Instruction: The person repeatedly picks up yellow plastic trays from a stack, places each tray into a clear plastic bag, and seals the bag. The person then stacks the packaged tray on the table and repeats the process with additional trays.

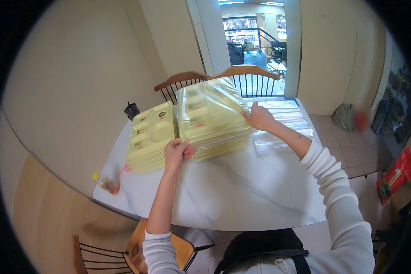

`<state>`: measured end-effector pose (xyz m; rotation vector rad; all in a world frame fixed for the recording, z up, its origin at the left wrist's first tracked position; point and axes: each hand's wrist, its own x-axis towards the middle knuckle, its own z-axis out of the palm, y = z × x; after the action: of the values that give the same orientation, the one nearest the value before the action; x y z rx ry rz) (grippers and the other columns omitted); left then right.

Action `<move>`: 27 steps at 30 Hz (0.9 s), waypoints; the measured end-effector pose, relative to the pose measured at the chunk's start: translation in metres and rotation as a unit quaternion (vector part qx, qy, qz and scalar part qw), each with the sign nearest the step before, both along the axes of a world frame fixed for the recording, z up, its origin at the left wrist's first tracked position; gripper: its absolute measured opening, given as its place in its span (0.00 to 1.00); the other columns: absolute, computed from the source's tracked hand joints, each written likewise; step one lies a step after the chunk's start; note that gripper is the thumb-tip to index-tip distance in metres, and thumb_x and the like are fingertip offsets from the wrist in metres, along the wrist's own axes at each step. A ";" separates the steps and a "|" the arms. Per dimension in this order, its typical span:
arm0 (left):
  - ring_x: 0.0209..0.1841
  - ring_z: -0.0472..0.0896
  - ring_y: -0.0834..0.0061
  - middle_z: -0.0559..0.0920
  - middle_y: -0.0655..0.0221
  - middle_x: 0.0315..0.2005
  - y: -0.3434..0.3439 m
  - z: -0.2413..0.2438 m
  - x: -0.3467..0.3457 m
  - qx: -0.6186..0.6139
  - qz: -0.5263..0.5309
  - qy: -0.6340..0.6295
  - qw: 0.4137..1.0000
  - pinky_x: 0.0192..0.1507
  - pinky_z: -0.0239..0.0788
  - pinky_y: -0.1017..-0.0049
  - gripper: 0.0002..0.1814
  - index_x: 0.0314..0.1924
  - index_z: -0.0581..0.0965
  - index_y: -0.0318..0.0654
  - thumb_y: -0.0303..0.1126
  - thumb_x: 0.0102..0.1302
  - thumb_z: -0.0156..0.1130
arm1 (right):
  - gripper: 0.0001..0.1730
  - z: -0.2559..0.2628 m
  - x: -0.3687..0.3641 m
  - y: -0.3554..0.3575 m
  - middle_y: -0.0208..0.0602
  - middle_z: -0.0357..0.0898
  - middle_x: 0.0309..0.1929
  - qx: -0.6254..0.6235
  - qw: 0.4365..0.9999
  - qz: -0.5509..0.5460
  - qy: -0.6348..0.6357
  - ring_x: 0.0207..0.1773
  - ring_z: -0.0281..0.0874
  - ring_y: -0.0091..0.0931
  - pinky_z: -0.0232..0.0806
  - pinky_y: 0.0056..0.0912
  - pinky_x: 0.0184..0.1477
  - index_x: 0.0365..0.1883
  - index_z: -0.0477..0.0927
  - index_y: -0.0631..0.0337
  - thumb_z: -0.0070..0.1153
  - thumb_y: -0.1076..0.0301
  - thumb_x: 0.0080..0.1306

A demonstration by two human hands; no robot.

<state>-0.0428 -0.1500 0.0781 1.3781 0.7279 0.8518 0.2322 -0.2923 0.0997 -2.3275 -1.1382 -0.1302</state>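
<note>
Two stacks of pale yellow compartment trays stand side by side on a white marbled table. Clear plastic film wraps the wrapped tray stack (pixel 212 116), while the bare tray stack (pixel 150 133) to its left shows dark and red printing. My left hand (pixel 178 154) pinches the film at the wrapped stack's near left corner, between the two stacks. At that stack's right side, my right hand (pixel 258 118) grips the film near the upper edge. Flat clear plastic bags (pixel 281 126) lie to the right, partly under my right forearm.
A black cup (pixel 132 111) with a straw stands at the table's far left, and a yellow-capped bottle (pixel 108 185) near its left edge. Wooden chairs (pixel 246 72) line the far side; another wooden chair (pixel 181 251) is at the near left. The marbled table (pixel 246 195) has a curved near edge.
</note>
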 end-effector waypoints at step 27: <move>0.60 0.63 0.54 0.69 0.58 0.56 -0.016 -0.017 0.038 0.686 0.073 0.249 0.680 0.63 0.49 0.52 0.27 0.56 0.71 0.41 0.37 0.56 0.62 | 0.41 0.009 0.049 0.273 0.33 0.39 0.75 -0.198 0.952 0.224 -0.066 0.76 0.32 0.41 0.31 0.67 0.68 0.70 0.53 0.40 0.23 0.29 0.64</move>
<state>-0.0050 -0.1664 0.0609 3.0408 0.5414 1.2258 0.2809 -0.0194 0.1084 -2.3409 -1.8754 0.1245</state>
